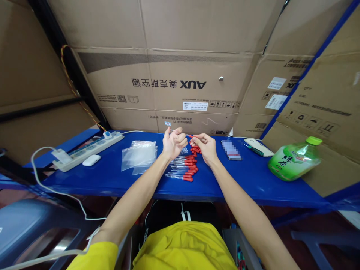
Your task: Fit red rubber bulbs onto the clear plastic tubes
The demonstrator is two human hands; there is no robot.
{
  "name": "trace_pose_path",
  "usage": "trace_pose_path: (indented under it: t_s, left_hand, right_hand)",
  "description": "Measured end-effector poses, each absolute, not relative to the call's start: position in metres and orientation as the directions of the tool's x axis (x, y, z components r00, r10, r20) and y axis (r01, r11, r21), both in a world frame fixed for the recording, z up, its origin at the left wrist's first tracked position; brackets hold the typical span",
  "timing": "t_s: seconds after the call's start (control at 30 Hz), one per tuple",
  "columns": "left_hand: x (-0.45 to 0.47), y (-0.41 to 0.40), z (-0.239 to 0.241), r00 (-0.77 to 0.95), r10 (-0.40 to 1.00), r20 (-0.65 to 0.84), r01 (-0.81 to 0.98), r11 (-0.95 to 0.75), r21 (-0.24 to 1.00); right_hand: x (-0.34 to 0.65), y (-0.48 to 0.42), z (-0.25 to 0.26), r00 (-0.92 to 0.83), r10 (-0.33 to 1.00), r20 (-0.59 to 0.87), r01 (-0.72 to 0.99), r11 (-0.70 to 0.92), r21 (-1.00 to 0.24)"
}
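Observation:
Above the blue table, my left hand (173, 144) is closed around a thin glass dropper tube (183, 134), most of which the fingers hide. My right hand (206, 148) pinches a red rubber bulb (191, 136) at the tube's right end; whether the tube sits inside the bulb I cannot tell. Below the hands lie several glass droppers with red bulbs (189, 168), their tips pointing left. Loose red bulbs (196, 150) are heaped under my right hand. Clear glass tubes (184, 151) show partly behind my left wrist.
Clear plastic bags (139, 153) lie left of the droppers. Farther left are a power strip (92, 148) and a white case (91, 160). To the right are a phone (231, 150), a green cutter-like tool (255, 150) and a green tea bottle (294, 159). Cardboard (168, 67) walls the back.

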State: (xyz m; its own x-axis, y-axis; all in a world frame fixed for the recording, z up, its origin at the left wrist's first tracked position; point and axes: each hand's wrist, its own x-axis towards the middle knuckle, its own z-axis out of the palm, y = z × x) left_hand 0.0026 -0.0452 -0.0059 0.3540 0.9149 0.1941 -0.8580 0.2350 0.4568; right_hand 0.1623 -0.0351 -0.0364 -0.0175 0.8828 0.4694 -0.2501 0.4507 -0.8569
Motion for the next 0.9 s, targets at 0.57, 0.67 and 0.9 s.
trace_pose_path:
  t_s: [0.57,0.67,0.9]
  left_hand:
    - [0.0033,-0.0429,-0.0088,0.33,0.92,0.214,-0.869,0.207,0.45]
    - [0.0023,-0.0428,-0.0078,0.343,0.915,0.213,-0.864,0.219,0.453]
    - [0.0024,-0.0428,-0.0052,0.33,0.921,0.207,-0.876,0.218,0.43]
  right_hand:
    - [0.161,-0.034,-0.0359,-0.071,0.876,0.477,-0.227,0.451,-0.863]
    - [0.1617,-0.0343,-0.0355,-0.086,0.877,0.474,-0.245,0.442,-0.863]
    - [0.1633,-0.0355,-0.0345,-0.111,0.859,0.5,-0.213,0.471,-0.856]
